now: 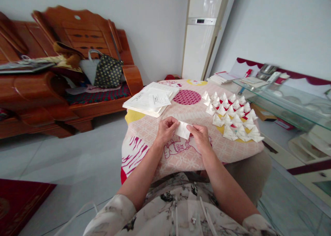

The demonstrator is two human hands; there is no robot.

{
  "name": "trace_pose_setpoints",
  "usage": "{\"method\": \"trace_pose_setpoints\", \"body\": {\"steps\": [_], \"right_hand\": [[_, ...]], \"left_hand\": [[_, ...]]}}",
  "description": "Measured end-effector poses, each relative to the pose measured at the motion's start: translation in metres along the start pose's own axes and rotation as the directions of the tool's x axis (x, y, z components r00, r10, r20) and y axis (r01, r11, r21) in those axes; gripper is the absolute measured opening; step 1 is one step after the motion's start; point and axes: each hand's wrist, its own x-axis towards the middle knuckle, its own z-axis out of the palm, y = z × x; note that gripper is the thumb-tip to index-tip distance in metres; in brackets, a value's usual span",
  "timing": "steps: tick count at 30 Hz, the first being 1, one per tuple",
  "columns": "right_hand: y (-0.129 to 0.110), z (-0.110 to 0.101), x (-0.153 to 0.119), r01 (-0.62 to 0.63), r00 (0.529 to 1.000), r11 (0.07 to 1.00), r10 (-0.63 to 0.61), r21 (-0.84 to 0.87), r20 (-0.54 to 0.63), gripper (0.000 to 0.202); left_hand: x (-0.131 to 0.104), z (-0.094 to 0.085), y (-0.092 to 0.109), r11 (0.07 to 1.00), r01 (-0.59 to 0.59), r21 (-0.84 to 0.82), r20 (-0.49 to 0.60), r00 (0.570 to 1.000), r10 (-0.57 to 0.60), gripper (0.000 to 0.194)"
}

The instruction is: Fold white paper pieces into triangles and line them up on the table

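Observation:
A small folded white paper (183,130) is held level between my two hands, above the near middle of the cloth-covered table. My left hand (167,129) pinches its left edge between thumb and fingers. At the right edge, my right hand (199,135) grips it the same way. Several folded white paper pieces with pointed tips (228,119) stand in rows on the table's right side. Beyond my left hand lies a stack of white paper sheets (144,103), with a smaller printed sheet (159,100) on top.
The table (144,129) wears a patterned pink cloth. To the right, a glass shelf (289,99) holds a metal bowl and cups. A wooden bench (85,30) with a dark patterned bag (108,71) stands at the left. Behind rises a tall white cabinet-like unit (201,39).

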Motion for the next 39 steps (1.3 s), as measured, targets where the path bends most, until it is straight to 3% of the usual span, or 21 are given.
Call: {"method": "trace_pose_setpoints", "body": {"steps": [6, 11, 17, 19, 23, 25, 30, 34, 36, 39], "right_hand": [[-0.002, 0.001, -0.001, 0.098, 0.994, 0.995, -0.098, -0.006, -0.052, 0.036], [-0.002, 0.001, -0.002, 0.053, 0.996, 0.998, -0.051, 0.016, -0.072, 0.033], [0.001, -0.001, 0.004, 0.054, 0.97, 0.989, -0.019, 0.139, -0.243, 0.026], [0.0, -0.001, 0.006, 0.05, 0.978, 0.991, -0.023, 0.127, -0.209, 0.026], [0.002, 0.0, 0.007, 0.039, 0.999, 0.998, -0.04, 0.045, 0.019, 0.028], [0.005, 0.0, 0.007, 0.037, 0.996, 0.999, -0.038, 0.017, 0.081, 0.025], [0.008, -0.003, 0.007, 0.048, 0.995, 0.999, -0.047, -0.016, 0.089, 0.023], [0.005, -0.004, 0.007, 0.0, 0.989, 1.0, -0.002, 0.008, 0.145, 0.022], [0.003, -0.004, 0.007, -0.004, 0.995, 0.999, -0.001, 0.045, 0.105, 0.021], [0.001, -0.007, 0.008, 0.037, 0.998, 0.991, -0.031, 0.125, -0.052, 0.018]], "left_hand": [[0.0, 0.002, 0.001, 0.997, 0.066, -0.037, -0.006, 0.998, -0.066, 0.037], [0.001, 0.002, -0.002, 0.991, 0.114, -0.069, -0.009, 0.993, -0.115, 0.035], [0.004, -0.001, -0.006, 0.991, 0.125, -0.053, -0.05, 0.991, -0.127, 0.033], [0.003, -0.002, -0.007, 0.991, 0.131, -0.04, -0.019, 0.991, -0.132, 0.034], [0.001, 0.001, -0.007, 0.992, 0.126, 0.007, 0.112, 0.986, -0.126, 0.034], [0.0, 0.003, -0.006, 0.993, 0.107, 0.055, 0.147, 0.983, -0.114, 0.033], [0.0, 0.003, -0.007, 0.989, 0.065, 0.136, 0.146, 0.986, -0.084, 0.032], [0.002, 0.002, -0.008, 0.993, 0.08, 0.083, 0.141, 0.986, -0.091, 0.036], [0.002, 0.001, -0.007, 0.996, 0.084, 0.004, 0.125, 0.989, -0.084, 0.039], [0.0, -0.001, -0.003, 0.99, 0.091, -0.109, 0.114, 0.99, -0.079, 0.044]]}}
